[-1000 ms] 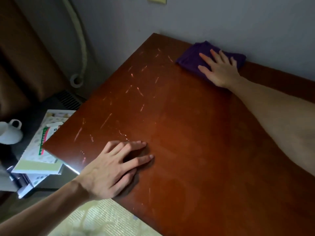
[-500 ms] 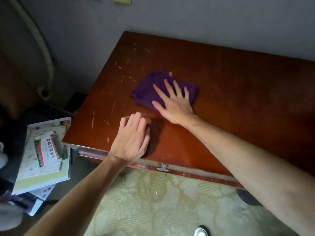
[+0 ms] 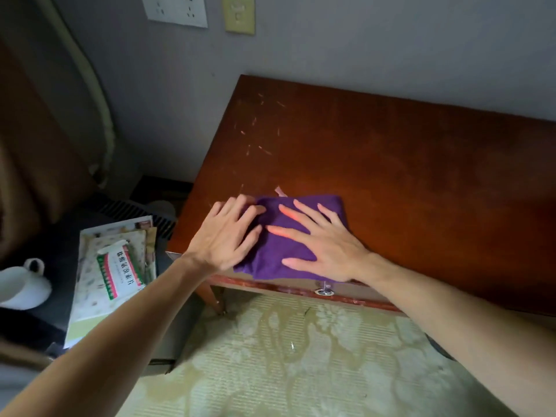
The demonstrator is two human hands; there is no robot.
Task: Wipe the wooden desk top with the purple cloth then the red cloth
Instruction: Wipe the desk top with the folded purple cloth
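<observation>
The purple cloth (image 3: 272, 251) lies folded at the front left corner of the reddish wooden desk top (image 3: 406, 176), its near edge hanging slightly over the desk's front edge. My right hand (image 3: 322, 245) lies flat on the cloth with fingers spread, pressing it down. My left hand (image 3: 225, 233) rests on the cloth's left edge, fingertips curled onto the fabric. No red cloth is in view. Pale scratches mark the desk's left part.
A grey wall (image 3: 361, 40) with a socket plate (image 3: 174, 9) and a switch (image 3: 239, 15) backs the desk. Left of the desk, a low dark stand holds papers and a medicine box (image 3: 120, 270) and a white cup (image 3: 18, 284). Patterned carpet (image 3: 301, 356) lies below.
My right hand has dragged the purple cloth from the back of the desk to the front left corner. My left hand has moved from the bare wood onto the cloth's edge.
</observation>
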